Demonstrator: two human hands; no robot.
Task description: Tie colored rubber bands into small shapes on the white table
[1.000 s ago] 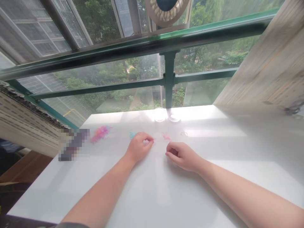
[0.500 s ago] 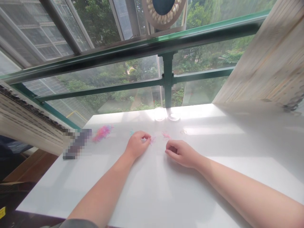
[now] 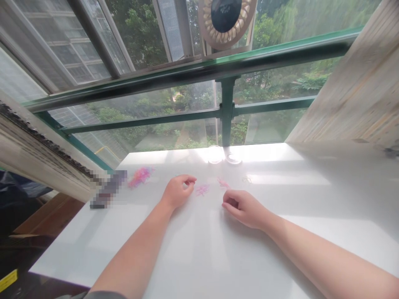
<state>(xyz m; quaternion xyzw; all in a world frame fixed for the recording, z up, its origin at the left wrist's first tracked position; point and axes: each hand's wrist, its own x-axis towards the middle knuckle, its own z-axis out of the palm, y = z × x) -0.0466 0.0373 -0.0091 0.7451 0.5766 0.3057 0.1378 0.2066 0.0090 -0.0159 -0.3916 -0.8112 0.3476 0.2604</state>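
My left hand (image 3: 178, 192) is over the white table with its fingers curled and the thumb and forefinger tips close together. Anything in that pinch is too small to make out. Just right of its fingertips lies a small purple-pink cluster of thin strands, perhaps small bands (image 3: 202, 190). My right hand (image 3: 241, 207) rests in a loose curl, thumb near the forefinger; its inside is hidden. Behind it lies a pink cluster of similar strands (image 3: 223, 183). Farther right are a few pale thin loops (image 3: 247, 180). A bit of teal shows behind my left hand, mostly covered.
A larger multicoloured heap (image 3: 140, 177) lies at the table's left, beside a blurred dark object (image 3: 109, 189). Two clear round dishes or lids (image 3: 215, 154) stand at the back edge. Beyond are a green railing (image 3: 227, 108), a fan (image 3: 226, 20) and a curtain (image 3: 339, 91).
My left hand has drawn slightly left, away from the purple-pink cluster, which now shows fully. My right hand keeps its curl. The whole view has shifted a little.
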